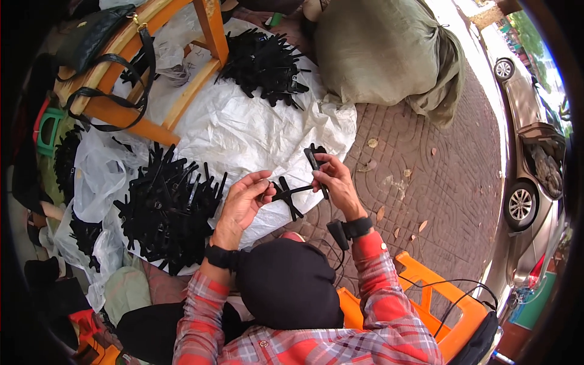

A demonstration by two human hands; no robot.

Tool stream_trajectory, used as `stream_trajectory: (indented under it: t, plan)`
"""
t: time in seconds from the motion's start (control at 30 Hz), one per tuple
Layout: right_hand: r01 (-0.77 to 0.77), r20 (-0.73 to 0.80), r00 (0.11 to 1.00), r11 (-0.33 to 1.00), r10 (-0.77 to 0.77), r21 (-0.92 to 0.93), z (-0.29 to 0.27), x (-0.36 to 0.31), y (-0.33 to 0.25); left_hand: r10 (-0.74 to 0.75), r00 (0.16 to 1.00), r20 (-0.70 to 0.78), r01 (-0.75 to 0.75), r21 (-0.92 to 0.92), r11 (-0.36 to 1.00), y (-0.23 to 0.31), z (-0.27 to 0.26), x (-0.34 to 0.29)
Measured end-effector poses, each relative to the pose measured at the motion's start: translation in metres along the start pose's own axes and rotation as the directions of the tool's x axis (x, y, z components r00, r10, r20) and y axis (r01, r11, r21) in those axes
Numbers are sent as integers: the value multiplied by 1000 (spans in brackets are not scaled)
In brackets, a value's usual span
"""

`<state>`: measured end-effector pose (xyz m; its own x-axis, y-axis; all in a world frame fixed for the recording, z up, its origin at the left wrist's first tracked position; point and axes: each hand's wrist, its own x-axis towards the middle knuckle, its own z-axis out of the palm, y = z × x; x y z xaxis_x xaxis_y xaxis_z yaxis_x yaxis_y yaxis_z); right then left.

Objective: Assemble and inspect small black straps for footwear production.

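Note:
My left hand (pixel 244 199) pinches one end of a small black cross-shaped plastic part (pixel 288 194), held in the air above the white sheet (pixel 243 131). My right hand (pixel 333 177) grips the other end of that part together with a black cutting tool (pixel 316 163). Both wrists wear black bands. A big pile of the same black parts (pixel 167 210) lies on the sheet just left of my left hand. A second black pile (pixel 264 64) sits farther away on the sheet.
A wooden chair frame (pixel 152 79) with a black bag (pixel 97 33) hanging on it stands at the upper left. A large grey-green sack (pixel 380 52) rests on the brick paving (pixel 426 170). An orange plastic stool (pixel 438 304) is by my right elbow. Parked cars (pixel 535 176) line the right.

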<state>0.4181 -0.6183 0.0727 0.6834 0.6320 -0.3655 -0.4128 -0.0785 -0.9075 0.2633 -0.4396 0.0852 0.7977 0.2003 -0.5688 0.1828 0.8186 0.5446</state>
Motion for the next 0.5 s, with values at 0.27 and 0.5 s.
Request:
stream_trajectory:
  t: [0.27, 0.5]
  plan:
    - [-214, 215, 951, 975, 220, -51, 33, -34, -35, 34, 998, 60, -31, -52, 998, 12, 11, -7]
    - [-240, 268, 928, 965, 259, -103, 47, -41, -42, 59, 986, 158, -56, -27, 998, 9, 4, -11]
